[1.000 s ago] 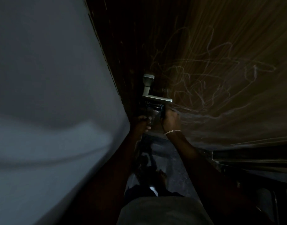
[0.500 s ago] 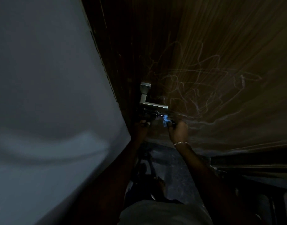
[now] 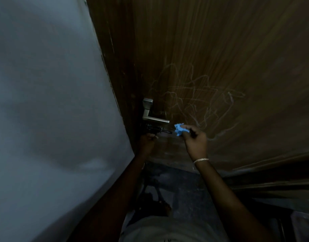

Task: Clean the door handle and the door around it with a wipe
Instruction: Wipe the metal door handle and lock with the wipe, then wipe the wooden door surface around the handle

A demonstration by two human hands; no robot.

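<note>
While the right hand (image 3: 196, 143) pinches one blue wipe (image 3: 179, 129), the left hand (image 3: 147, 142) is clenched below one door handle (image 3: 154, 114).

The brown wooden door (image 3: 220, 58) carried a silver lever handle (image 3: 154, 117) near its left edge, mounted on a square plate. Just under the lever a dark bolt-like fitting (image 3: 155, 130) stuck out sideways. Pale scribbled lines (image 3: 202, 102) covered the door's surface to the handle's right.
</note>
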